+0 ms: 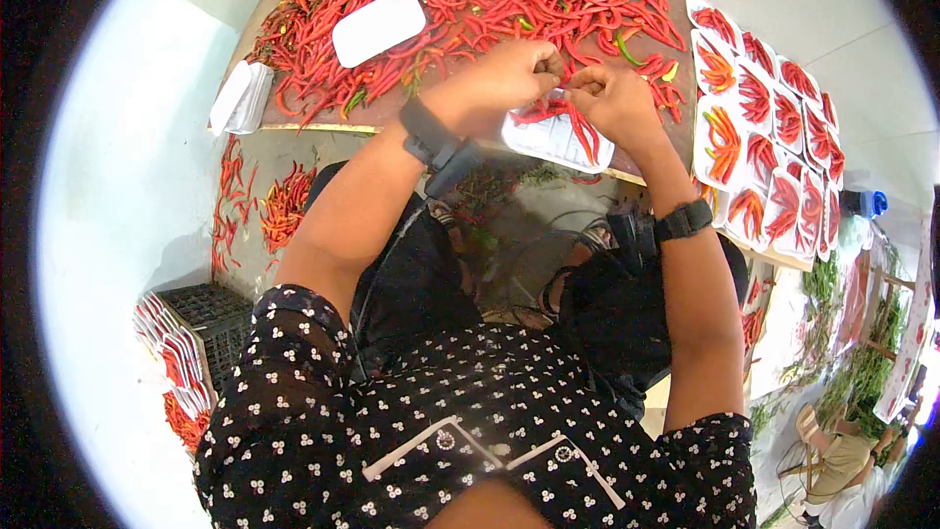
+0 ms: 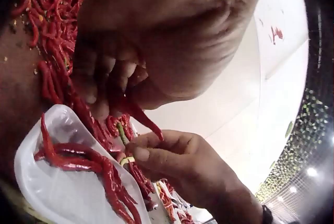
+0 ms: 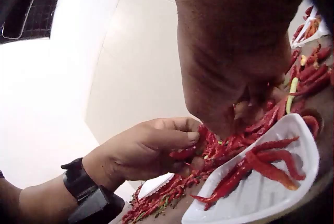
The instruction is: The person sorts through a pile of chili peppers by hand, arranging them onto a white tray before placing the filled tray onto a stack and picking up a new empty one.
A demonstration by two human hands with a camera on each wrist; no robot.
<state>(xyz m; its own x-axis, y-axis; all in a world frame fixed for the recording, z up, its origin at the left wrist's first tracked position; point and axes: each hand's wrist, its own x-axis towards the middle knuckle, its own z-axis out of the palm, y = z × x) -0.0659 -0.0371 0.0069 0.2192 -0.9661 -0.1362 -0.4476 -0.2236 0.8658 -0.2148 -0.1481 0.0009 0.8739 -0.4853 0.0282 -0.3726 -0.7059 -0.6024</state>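
Note:
My left hand (image 1: 514, 76) pinches a red chili pepper (image 2: 140, 118), whose pointed end hangs below the fingers in the left wrist view. Close beside it is my right hand (image 1: 622, 106), thumb and fingertips brought together; I cannot tell whether anything is between them. Just under both hands a white foam tray (image 1: 537, 144) sits at the table's near edge. Several red chili peppers (image 3: 266, 164) lie loosely across that tray. Beyond the hands, a big heap of red chili peppers (image 1: 470, 0) covers much of the brown table (image 1: 392, 103).
An upturned white tray (image 1: 380, 27) lies on the heap, and stacked trays (image 1: 243, 98) stand at the left corner. Rows of filled trays (image 1: 754, 98) line the right side. A black crate (image 1: 217, 318) and loose chilies (image 1: 286, 208) are on the floor at left.

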